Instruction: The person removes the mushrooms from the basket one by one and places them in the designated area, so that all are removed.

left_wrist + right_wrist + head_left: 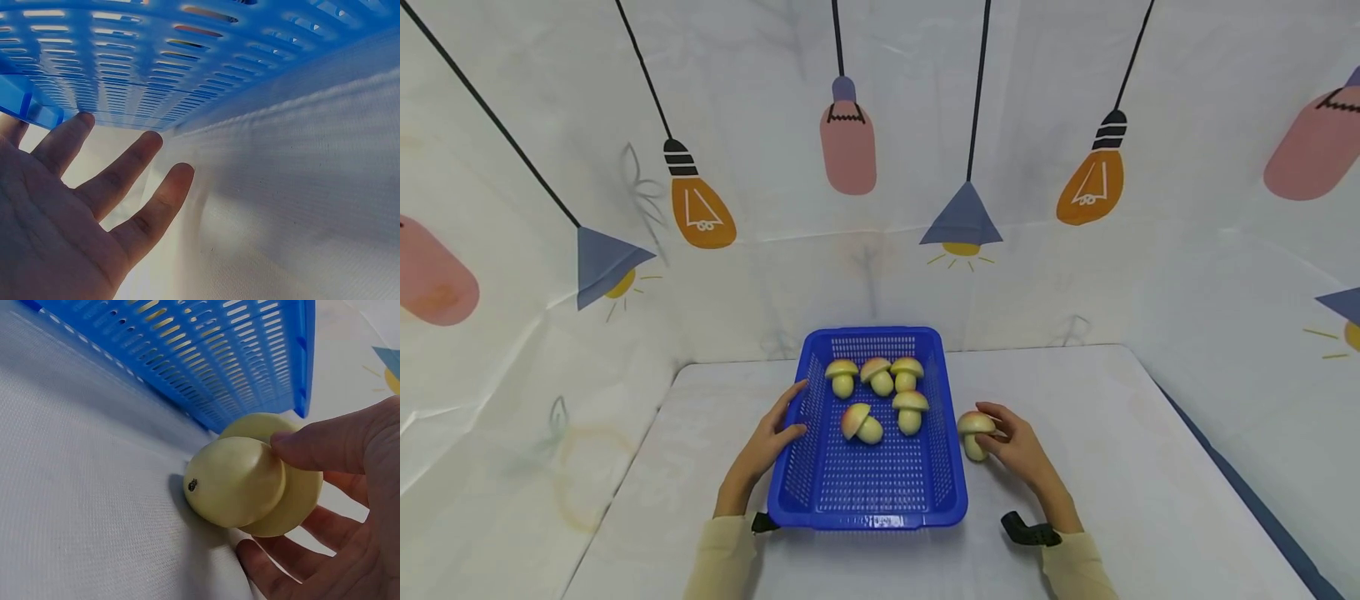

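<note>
In the head view a blue plastic basket [880, 521] holds several toy mushrooms [910, 411] with yellowish stems and pale, red-tinged caps. My left hand [767, 442] rests at the basket's left rim. The left wrist view shows that hand's fingers [122, 172] straight and spread beside the slotted basket wall [125, 59]. Just outside the right wall, my right hand [1017, 446] holds another mushroom [975, 433] by its cap. From the right wrist, this mushroom's rounded stem end [234, 481] faces the camera, the thumb [331, 444] pressing where cap meets stem.
Basket and hands are on a white-covered table [1120, 467]. A white sheet printed with hanging lamps [962, 217] rises behind and at both sides. A black strap piece [1030, 531] sits at the right wrist.
</note>
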`<state>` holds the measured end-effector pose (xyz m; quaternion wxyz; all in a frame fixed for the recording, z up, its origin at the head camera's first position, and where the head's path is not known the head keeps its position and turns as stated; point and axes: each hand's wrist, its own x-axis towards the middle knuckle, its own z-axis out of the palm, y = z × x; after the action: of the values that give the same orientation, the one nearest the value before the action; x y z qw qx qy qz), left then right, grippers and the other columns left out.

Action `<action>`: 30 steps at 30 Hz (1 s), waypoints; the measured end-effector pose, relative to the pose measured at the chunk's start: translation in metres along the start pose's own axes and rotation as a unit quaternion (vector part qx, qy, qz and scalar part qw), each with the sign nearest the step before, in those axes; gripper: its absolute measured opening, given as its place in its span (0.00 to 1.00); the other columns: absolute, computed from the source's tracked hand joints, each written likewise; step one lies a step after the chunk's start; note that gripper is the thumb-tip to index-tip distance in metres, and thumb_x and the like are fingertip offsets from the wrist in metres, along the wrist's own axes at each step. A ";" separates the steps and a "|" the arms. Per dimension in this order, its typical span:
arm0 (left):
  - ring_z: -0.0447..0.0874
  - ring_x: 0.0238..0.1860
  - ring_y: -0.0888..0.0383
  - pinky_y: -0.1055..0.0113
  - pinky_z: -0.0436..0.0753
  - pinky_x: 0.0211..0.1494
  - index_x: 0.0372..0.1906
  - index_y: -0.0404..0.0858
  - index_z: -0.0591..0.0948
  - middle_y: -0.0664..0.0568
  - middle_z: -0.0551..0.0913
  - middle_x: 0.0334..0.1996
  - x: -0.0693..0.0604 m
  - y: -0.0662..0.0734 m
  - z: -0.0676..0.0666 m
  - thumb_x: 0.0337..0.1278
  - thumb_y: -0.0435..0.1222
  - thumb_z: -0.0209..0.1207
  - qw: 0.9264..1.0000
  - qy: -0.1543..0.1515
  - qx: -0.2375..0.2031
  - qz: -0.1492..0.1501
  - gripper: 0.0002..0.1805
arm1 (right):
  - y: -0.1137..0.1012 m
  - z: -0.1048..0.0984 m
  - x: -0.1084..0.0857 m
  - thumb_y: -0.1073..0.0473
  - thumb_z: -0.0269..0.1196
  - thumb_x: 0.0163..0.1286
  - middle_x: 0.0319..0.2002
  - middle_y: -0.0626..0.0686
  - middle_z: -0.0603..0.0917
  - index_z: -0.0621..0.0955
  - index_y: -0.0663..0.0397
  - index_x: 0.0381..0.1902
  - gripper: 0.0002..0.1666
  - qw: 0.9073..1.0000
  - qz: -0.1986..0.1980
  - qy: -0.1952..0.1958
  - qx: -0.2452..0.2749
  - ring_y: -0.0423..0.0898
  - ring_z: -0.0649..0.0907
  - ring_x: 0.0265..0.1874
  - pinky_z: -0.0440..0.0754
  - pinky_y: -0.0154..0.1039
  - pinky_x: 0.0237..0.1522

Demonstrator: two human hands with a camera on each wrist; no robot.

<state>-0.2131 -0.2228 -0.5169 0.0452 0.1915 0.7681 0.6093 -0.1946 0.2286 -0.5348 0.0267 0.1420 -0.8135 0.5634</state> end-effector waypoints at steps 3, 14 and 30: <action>0.68 0.67 0.23 0.40 0.83 0.57 0.83 0.44 0.54 0.26 0.57 0.77 0.000 0.000 0.001 0.69 0.32 0.55 1.000 0.003 0.005 -0.003 0.41 | 0.000 0.000 -0.001 0.67 0.68 0.68 0.63 0.71 0.79 0.72 0.71 0.69 0.33 1.000 0.004 -0.001 0.002 0.69 0.78 0.63 0.80 0.28 0.54; 0.67 0.69 0.24 0.41 0.82 0.57 0.83 0.44 0.54 0.28 0.56 0.78 0.000 -0.001 0.000 0.69 0.32 0.55 1.000 0.001 0.000 0.003 0.41 | -0.016 -0.009 0.002 0.59 0.68 0.71 0.70 0.69 0.74 0.71 0.65 0.71 0.36 0.999 0.020 -0.002 -0.044 0.72 0.72 0.69 0.78 0.63 0.62; 0.69 0.69 0.27 0.43 0.82 0.60 0.83 0.46 0.55 0.28 0.59 0.77 -0.001 0.000 0.000 0.71 0.33 0.54 0.999 0.014 -0.001 -0.032 0.39 | -0.106 0.007 0.052 0.58 0.70 0.69 0.75 0.62 0.69 0.65 0.56 0.77 0.43 0.998 -0.060 -0.004 -0.023 0.64 0.66 0.76 0.70 0.64 0.69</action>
<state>-0.2117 -0.2228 -0.5169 0.0542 0.1579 0.7738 0.6110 -0.2164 0.1775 -0.4304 0.0605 0.1920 -0.8162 0.5415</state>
